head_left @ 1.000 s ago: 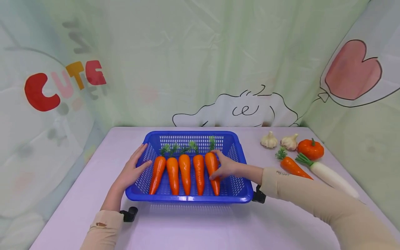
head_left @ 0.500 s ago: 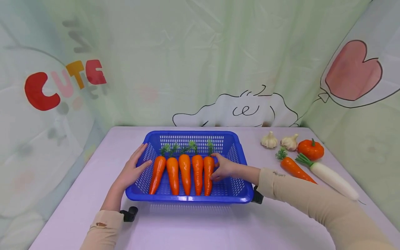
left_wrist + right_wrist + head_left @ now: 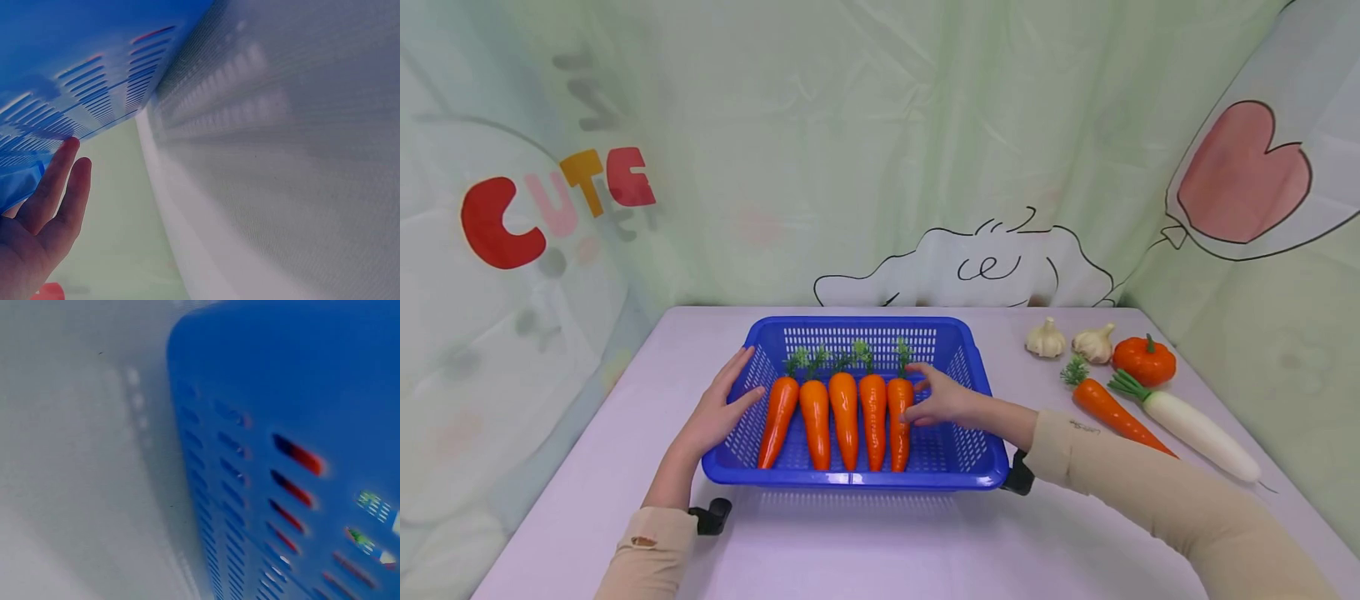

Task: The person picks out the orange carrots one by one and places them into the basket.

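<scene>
A blue plastic basket [image 3: 850, 477] stands on the table with several orange carrots lying side by side in it, leafy tops toward the back. My left hand [image 3: 718, 417] rests against the basket's left rim, fingers straight and thumb reaching inward; in the left wrist view its fingers [image 3: 65, 187] lie along the slotted outer wall. My right hand [image 3: 943, 398] reaches over the right side into the basket, beside the rightmost carrot [image 3: 899, 446]. Its fingers are spread, and the thumb overlaps that carrot's right edge. The right wrist view shows only the basket's outer side [image 3: 281, 375], not the hand.
Right of the basket lie two garlic bulbs [image 3: 1045, 339], an orange pumpkin [image 3: 1144, 361], another carrot [image 3: 1116, 410] and a white radish [image 3: 1202, 433]. A printed curtain [image 3: 880, 167] surrounds the table [image 3: 865, 558] at the back and sides.
The rightmost carrot shifted left with my right hand and now lies straight beside its neighbour. My right fingers have since loosened from it. The left hand stays in place.
</scene>
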Motion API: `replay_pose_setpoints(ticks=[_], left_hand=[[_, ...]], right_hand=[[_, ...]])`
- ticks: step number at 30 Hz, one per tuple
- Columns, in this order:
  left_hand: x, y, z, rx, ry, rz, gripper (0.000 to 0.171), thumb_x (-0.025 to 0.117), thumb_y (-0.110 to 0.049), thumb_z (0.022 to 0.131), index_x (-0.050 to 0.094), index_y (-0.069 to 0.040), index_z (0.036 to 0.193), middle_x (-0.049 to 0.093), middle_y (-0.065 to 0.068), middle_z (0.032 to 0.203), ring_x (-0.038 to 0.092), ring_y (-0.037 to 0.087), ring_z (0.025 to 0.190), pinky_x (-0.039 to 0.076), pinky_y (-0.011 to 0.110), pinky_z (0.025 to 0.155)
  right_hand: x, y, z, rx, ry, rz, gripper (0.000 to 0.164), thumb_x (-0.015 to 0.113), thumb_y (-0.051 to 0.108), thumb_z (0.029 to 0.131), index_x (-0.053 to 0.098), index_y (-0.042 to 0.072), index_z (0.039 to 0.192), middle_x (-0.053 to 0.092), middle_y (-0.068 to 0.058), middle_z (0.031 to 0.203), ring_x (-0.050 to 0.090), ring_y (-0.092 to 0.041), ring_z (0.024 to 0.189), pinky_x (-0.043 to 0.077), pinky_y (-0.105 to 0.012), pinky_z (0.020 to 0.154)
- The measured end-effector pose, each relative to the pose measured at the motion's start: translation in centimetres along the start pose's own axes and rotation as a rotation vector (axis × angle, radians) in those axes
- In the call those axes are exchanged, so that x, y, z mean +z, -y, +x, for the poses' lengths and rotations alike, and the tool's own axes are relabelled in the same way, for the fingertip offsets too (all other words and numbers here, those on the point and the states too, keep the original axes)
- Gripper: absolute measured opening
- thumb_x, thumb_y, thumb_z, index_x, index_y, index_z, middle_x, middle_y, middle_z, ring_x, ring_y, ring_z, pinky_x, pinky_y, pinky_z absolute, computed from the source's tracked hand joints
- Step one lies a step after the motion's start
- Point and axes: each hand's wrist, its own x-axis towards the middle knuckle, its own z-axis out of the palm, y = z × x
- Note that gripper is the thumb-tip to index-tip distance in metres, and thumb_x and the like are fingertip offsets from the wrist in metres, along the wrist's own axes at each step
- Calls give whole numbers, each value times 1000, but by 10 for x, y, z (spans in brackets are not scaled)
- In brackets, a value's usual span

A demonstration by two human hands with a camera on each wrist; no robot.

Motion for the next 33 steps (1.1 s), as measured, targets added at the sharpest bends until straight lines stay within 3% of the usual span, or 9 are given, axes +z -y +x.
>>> replay_pose_setpoints(ticks=[10,15,33], left_hand=[[-1,0,0,14,-1,0,67,52,-30,92,16,-18,148,9,14,152,10,39,136,16,66,99],[-1,0,-1,20,-1,-1,67,51,-32,92,16,-17,148,9,14,152,10,39,136,16,66,99],[0,1,-1,23,-1,-6,67,50,-33,92,16,-18,148,9,14,152,10,39,136,16,66,100]], right_hand=[[-18,9,-22,-118,32,-15,80,70,9,79,20,2,142,34,-32,129,59,-33,99,48,-48,83],[-28,16,-35,-185,28,-91,79,72,18,79,24,6,141,38,-28,129,58,-34,102,50,-45,83],[-50,17,-71,-273,4,-195,84,71,26,80,18,12,144,39,-25,130,52,-39,107,51,-45,82]])
